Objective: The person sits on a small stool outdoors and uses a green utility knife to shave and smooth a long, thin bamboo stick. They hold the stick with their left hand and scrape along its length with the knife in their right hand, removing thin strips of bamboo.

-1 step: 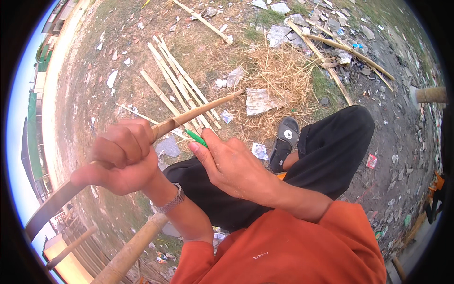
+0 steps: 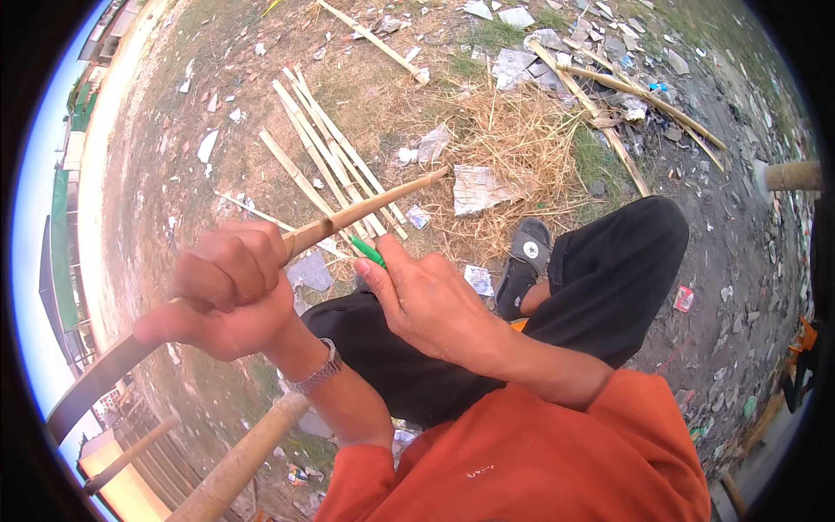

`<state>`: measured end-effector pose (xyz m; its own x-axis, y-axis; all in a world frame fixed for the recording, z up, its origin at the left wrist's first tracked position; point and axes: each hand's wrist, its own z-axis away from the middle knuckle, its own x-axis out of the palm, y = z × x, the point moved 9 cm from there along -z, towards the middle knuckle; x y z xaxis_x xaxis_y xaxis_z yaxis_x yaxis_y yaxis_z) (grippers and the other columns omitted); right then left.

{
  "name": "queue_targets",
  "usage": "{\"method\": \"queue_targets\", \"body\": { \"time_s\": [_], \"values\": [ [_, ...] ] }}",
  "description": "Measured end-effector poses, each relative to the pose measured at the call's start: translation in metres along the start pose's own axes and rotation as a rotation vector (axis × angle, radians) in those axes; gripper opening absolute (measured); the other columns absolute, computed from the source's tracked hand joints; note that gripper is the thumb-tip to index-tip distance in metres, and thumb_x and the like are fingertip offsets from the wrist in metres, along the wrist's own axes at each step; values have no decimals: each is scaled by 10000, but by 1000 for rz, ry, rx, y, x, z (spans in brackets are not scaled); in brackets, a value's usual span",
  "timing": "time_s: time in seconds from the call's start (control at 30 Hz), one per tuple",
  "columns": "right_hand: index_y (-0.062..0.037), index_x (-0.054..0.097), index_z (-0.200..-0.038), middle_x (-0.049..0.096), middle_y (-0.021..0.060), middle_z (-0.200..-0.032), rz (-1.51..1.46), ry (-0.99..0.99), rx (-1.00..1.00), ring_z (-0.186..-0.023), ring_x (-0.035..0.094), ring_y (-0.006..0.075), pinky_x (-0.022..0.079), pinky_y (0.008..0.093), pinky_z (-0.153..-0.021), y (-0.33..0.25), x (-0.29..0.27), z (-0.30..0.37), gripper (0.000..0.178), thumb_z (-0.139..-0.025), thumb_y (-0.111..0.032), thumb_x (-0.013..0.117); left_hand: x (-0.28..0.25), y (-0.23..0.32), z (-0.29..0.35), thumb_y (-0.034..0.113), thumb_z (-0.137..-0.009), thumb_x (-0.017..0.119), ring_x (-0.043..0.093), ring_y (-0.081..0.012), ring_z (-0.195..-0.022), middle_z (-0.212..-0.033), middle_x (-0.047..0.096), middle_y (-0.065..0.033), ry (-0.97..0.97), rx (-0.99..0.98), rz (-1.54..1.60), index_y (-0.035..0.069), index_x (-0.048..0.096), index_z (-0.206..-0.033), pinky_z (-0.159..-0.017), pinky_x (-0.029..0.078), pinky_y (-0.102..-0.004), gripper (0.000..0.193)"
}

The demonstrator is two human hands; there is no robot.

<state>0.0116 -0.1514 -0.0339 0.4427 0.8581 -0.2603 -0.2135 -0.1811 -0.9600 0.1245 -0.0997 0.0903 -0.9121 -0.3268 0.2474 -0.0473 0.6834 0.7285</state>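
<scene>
My left hand (image 2: 228, 291), with a metal-banded watch on its wrist, is closed round a long split bamboo strip (image 2: 365, 205). The strip runs from the lower left edge, through the fist, up to a narrower end near the straw. A darker notch or node shows on it just beyond the fist. In my right hand (image 2: 435, 300) is a slim green-handled tool (image 2: 369, 251), pinched by thumb and fingers close below the strip. Its working end is too small to make out, and I cannot tell whether it touches the bamboo.
Several pale bamboo strips (image 2: 323, 143) lie on the ground ahead. Beyond my shoe is a heap of straw (image 2: 526, 143) with a flat board piece (image 2: 477, 189). Longer bamboo pieces (image 2: 648, 94) rest on rubble at the far right. A thick bamboo pole (image 2: 239, 457) stands at my left.
The green-handled tool has shifted slightly to the right along the strip. My left hand and the strip have barely moved.
</scene>
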Motion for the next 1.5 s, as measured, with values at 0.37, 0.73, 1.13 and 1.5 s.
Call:
{"method": "queue_targets", "body": {
  "time_s": [0.37,0.73,1.13,1.5],
  "values": [
    [36,434,-905,534,254,-550,96,-10,88,-554,539,470,412,529,-495,39,5,-8,302,-969,-258,422,-7,2,0,654,-893,302,160,-71,-334,-415,244,40,4,18,0,136,274,-553,-351,133,-247,620],
    [9,447,-919,485,237,-522,43,63,29,-517,505,449,377,509,-504,56,14,-19,257,-967,-243,436,-7,4,1,601,-924,310,126,-71,-352,-413,195,53,48,-1,-81,166,257,-548,-372,102,-246,577],
    [23,491,-943,553,284,-624,109,70,47,-626,550,476,402,527,-563,92,24,-24,355,-979,-313,382,-13,4,6,595,-925,324,120,-78,-375,-422,181,50,63,-19,-66,170,247,-557,-385,107,-254,568],
    [5,485,-965,582,269,-657,267,197,247,-683,584,468,453,546,-628,198,23,-45,351,-973,-328,376,-23,4,3,616,-920,287,125,-75,-372,-429,204,44,167,-3,-48,164,254,-553,-380,102,-260,583]
  ]
}}
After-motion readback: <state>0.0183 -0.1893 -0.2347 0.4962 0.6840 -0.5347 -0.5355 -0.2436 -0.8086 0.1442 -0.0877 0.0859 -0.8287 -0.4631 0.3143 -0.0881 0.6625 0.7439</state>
